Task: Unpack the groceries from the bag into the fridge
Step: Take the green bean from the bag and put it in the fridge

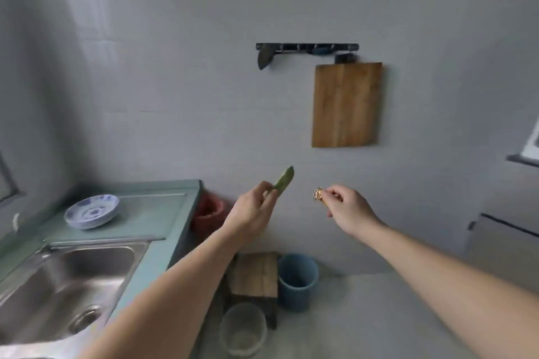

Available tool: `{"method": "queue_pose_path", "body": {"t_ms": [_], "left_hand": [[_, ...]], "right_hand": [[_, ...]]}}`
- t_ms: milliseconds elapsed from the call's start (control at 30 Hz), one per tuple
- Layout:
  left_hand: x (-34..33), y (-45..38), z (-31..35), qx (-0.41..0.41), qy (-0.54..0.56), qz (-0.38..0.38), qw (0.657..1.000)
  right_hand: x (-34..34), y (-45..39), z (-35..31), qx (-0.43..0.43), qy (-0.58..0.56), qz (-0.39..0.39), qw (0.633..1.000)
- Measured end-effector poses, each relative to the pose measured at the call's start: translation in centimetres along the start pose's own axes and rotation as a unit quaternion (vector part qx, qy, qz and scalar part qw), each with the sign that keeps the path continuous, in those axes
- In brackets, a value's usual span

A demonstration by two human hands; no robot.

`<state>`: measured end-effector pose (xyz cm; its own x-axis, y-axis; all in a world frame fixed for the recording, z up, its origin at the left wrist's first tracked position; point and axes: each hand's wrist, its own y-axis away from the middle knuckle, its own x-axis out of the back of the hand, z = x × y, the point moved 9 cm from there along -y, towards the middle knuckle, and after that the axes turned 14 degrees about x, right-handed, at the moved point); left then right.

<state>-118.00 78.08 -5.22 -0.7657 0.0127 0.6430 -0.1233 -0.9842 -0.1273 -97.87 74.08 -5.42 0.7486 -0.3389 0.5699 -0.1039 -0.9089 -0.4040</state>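
Grey kitchen wall ahead; left hand (pixel 253 204) pinches a light, limp green pod (pixel 284 181) by its stem end, right hand (pixel 347 207) pinches a small golden item (pixel 318 194), probably featherweight.

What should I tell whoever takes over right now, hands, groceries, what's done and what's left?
Left hand: pinching a flat green pea pod, raised before the grey wall.
Right hand: pinching a small yellowish rubber-band bundle.
Neither grocery bag nor fridge can be made out in this view, so progress cannot be judged.
Left: put the pod away, then empty the bag into the fridge.
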Motion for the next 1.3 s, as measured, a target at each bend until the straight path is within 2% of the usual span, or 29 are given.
{"method": "queue_pose_path", "body": {"t_ms": [233, 400, 500, 733, 900, 1100, 1300], "left_hand": [[-17.1, -0.8, 15.1, -0.150, 0.021, -0.174, 0.973], [-25.0, 2.7, 25.8, -0.263, 0.019, -0.237, 0.935], [-28.7, 4.7, 30.7, -0.294, 0.008, -0.260, 0.920], [-35.7, 7.1, 39.0, -0.310, 0.023, -0.288, 0.906], [-40.2, 7.7, 44.2, -0.350, 0.031, -0.300, 0.887], [-46.1, 6.4, 49.0, -0.398, 0.058, -0.323, 0.857], [-52.5, 0.6, 54.0, -0.413, 0.085, -0.347, 0.838]], "right_hand": [[17.7, 8.0, 9.5, -0.131, 0.077, 0.168, 0.974], [29.9, 13.9, 12.5, -0.168, 0.138, 0.266, 0.939], [35.4, 16.6, 13.6, -0.180, 0.154, 0.307, 0.922], [44.7, 21.3, 15.8, -0.184, 0.178, 0.372, 0.892], [49.8, 22.7, 17.8, -0.191, 0.206, 0.390, 0.877], [54.4, 21.9, 22.0, -0.214, 0.238, 0.401, 0.859], [58.4, 17.3, 27.2, -0.229, 0.270, 0.408, 0.841]]}}
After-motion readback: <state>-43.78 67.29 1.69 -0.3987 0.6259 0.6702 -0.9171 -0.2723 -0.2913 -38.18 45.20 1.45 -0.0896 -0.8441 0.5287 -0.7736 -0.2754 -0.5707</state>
